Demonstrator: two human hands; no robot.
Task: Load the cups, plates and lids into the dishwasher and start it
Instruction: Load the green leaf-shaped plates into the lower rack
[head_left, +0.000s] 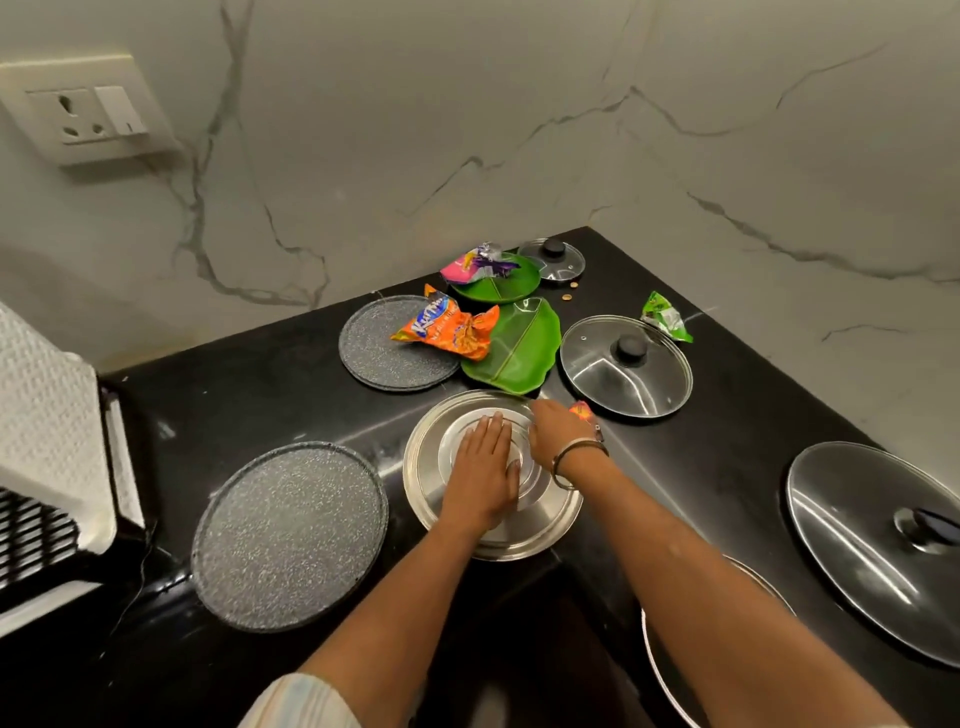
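Grey plate (290, 535): front left on counter (727, 415), flat, probably stiff.
Steel plate (491, 475): counter centre; likely light, rigid, slippery; lift by rim.
Left hand (485, 470): flat on it, fingers straight, together.
Right hand (558, 434): at far rim (grip unclear).
Glass lid (626, 366): fragile; take by knob.

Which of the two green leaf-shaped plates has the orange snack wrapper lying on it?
The nearer green plate, just beyond the steel plate under the hands. The orange wrapper overlaps its left edge; the farther green plate carries a pink and purple wrapper instead.
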